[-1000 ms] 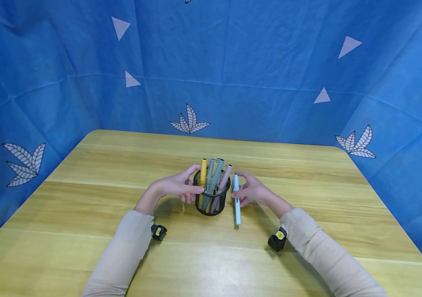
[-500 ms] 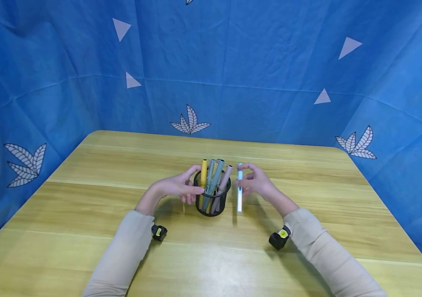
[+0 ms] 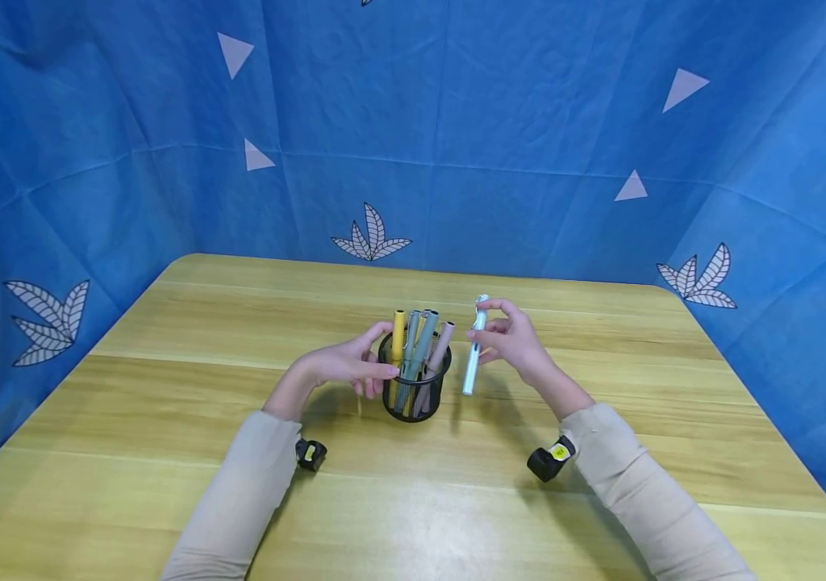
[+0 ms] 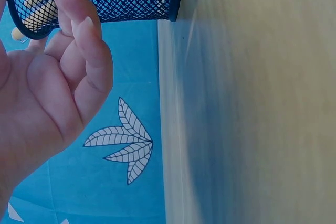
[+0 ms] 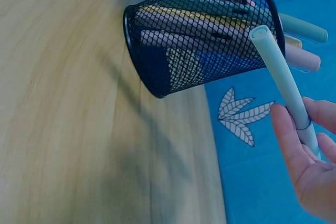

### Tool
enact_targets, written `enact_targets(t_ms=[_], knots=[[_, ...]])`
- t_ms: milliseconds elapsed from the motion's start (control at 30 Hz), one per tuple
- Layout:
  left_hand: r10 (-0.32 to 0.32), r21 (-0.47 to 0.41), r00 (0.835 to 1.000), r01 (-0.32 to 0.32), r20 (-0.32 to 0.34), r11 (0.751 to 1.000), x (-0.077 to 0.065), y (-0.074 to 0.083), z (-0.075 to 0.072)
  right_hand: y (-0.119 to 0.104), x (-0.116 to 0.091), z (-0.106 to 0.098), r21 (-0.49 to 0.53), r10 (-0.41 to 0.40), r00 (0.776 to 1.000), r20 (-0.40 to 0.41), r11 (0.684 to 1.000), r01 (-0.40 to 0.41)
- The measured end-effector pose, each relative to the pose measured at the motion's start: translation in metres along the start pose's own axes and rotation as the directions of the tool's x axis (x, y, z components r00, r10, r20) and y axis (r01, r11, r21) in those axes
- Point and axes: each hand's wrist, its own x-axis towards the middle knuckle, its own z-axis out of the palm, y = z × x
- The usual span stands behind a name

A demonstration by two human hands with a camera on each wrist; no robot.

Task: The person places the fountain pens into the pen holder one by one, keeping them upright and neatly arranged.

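A black wire-mesh pen cup (image 3: 413,413) stands upright mid-table, holding several pens: a yellow pen (image 3: 398,332), grey-green ones, and a lilac pen (image 3: 443,342). My left hand (image 3: 340,363) holds the cup from its left side, thumb at the near rim and the other fingers around the wall. In the left wrist view the fingers (image 4: 89,51) curl beside the mesh. To the right of the cup, my right hand (image 3: 518,347) pinches a pale blue pen (image 3: 472,373) by its upper part. The pen is raised above the table, its lower end leaning toward the cup.
The wooden table (image 3: 413,516) extends around both arms. A blue cloth (image 3: 456,121) with leaf and triangle prints hangs behind and at the sides. Black wrist cameras sit below the left cuff (image 3: 310,455) and right cuff (image 3: 551,460).
My right hand has lifted the pale blue pen up and slightly right, away from the cup, and the pen has tilted. The left hand and cup have stayed in place.
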Motion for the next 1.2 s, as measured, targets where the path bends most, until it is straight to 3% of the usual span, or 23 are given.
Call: enact_targets(t_ms=[200, 367, 800, 1200], knots=[[0.010, 0.003, 1.000, -0.010, 0.005, 1.000, 0.001, 0.000, 0.000, -0.007, -0.001, -0.001, 0.038, -0.017, 0.998, -0.063, 0.999, 0.019], [0.008, 0.007, 1.000, -0.008, 0.005, 1.000, 0.002, 0.000, 0.000, -0.012, -0.002, -0.002, 0.077, -0.081, 0.990, -0.112, 0.993, 0.090], [0.005, 0.012, 1.000, -0.005, 0.004, 1.000, 0.002, 0.001, 0.000, -0.022, -0.007, 0.006, 0.219, -0.223, 0.955, -0.197, 0.939, 0.265], [0.016, 0.003, 1.000, -0.016, 0.006, 1.000, 0.001, -0.001, -0.001, -0.023, -0.007, 0.015, 0.162, -0.279, 0.927, -0.253, 0.932, 0.325]])
